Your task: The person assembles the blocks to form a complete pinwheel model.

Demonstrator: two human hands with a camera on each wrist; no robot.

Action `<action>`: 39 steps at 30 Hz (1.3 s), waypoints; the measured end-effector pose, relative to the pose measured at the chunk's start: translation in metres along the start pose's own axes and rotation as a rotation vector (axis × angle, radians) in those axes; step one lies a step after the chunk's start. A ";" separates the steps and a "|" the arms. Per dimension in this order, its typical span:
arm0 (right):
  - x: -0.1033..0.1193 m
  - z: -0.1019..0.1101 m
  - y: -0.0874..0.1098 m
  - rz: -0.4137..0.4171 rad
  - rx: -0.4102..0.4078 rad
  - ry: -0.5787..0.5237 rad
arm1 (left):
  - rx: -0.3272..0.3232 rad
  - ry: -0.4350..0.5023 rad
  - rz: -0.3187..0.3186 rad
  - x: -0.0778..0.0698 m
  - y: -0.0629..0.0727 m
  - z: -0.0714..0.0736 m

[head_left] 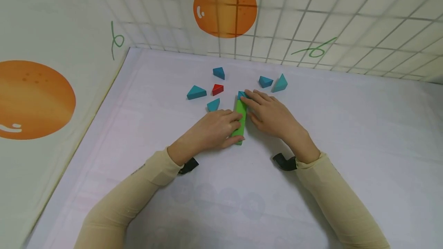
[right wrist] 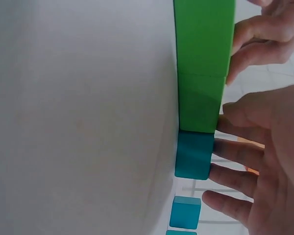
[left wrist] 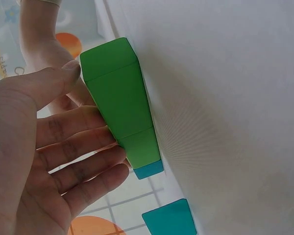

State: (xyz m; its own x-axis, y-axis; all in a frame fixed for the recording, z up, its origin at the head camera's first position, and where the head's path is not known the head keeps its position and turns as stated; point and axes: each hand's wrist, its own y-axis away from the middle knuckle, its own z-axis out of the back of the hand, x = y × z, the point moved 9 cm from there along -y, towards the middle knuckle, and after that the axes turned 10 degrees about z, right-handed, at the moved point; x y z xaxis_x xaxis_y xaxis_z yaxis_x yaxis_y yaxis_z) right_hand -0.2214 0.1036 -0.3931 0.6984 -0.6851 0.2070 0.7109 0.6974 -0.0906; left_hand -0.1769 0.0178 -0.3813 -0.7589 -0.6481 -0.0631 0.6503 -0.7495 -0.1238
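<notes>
Two green blocks (head_left: pixel 241 107) lie end to end in a row on the table, with a blue triangular block (head_left: pixel 241 94) at the far end. My left hand (head_left: pixel 218 128) touches the row from above with nearly straight fingers, its thumb at the near end of the longer green block (left wrist: pixel 115 98). From the right, my right hand (head_left: pixel 271 112) reaches over the far end. Its extended fingertips touch the blue block (right wrist: pixel 193 154) close to its joint with the shorter green block (right wrist: pixel 201 103). Part of the row is hidden under both hands.
Left of the row lie a red block (head_left: pixel 217 89) and blue blocks (head_left: pixel 196 92), (head_left: pixel 219 73), (head_left: pixel 213 105). Two more blue blocks (head_left: pixel 265 82), (head_left: pixel 280 83) lie beyond my right hand. A grid-patterned wall (head_left: pixel 277 22) bounds the table's back.
</notes>
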 end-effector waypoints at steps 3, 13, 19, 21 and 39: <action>0.000 0.000 0.000 -0.002 -0.005 -0.002 | -0.017 -0.003 -0.009 -0.001 0.000 0.002; 0.000 -0.002 0.000 0.009 -0.011 -0.006 | -0.039 -0.011 -0.017 -0.001 0.002 0.002; 0.000 -0.002 -0.001 0.006 -0.008 0.003 | -0.035 -0.005 -0.013 0.000 0.002 0.003; -0.001 -0.002 -0.001 0.009 -0.007 0.003 | -0.035 0.000 -0.013 0.000 0.002 0.003; 0.000 -0.002 -0.001 0.023 -0.007 0.029 | -0.041 0.015 -0.024 -0.001 0.002 0.002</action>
State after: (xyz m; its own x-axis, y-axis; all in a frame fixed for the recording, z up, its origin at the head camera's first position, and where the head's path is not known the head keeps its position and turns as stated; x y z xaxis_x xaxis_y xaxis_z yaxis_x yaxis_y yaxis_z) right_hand -0.2218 0.1029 -0.3954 0.7166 -0.6749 0.1761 0.6952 0.7116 -0.1017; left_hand -0.1747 0.0170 -0.3795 -0.7751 -0.6275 -0.0745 0.6301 -0.7586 -0.1660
